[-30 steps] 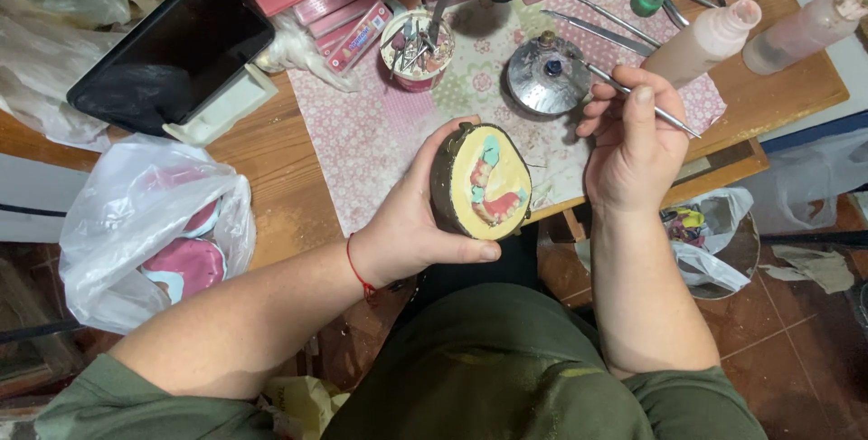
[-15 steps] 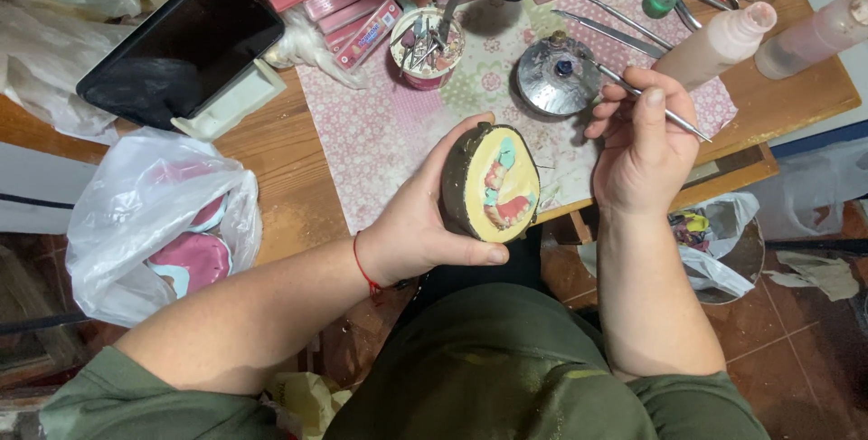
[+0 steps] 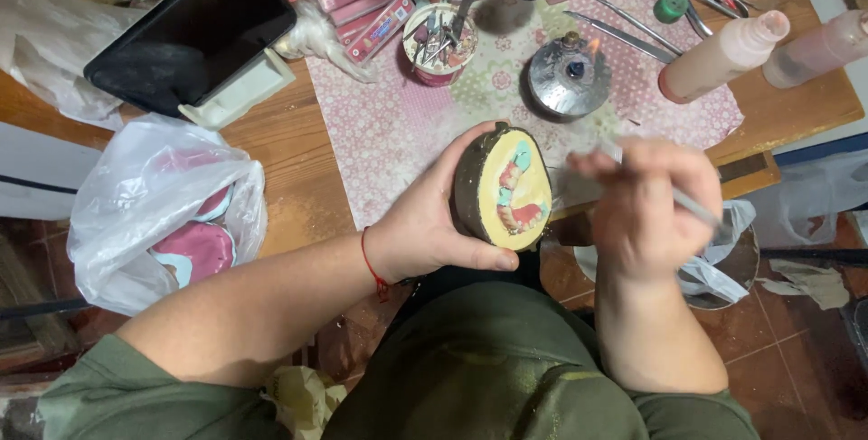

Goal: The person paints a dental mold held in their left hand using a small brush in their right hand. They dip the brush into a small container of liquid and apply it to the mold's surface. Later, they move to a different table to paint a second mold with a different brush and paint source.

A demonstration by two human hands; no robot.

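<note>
Two squeeze bottles (image 3: 723, 56) (image 3: 818, 47), one plastic bag (image 3: 167, 209), one tablet (image 3: 190, 33).

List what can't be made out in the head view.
- Right hand: motion-blurred; the tip of its thin metal tool is lost in the blur.
- Left hand covers the back of the round mould.
- White plastic bag: contents only dimly show through.
- Two bottles: far ends cut by the right edge.

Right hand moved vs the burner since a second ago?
Yes. The right hand has pulled away from the burner, toward the person and the table edge, tool in its grip, beside the mould.
</note>
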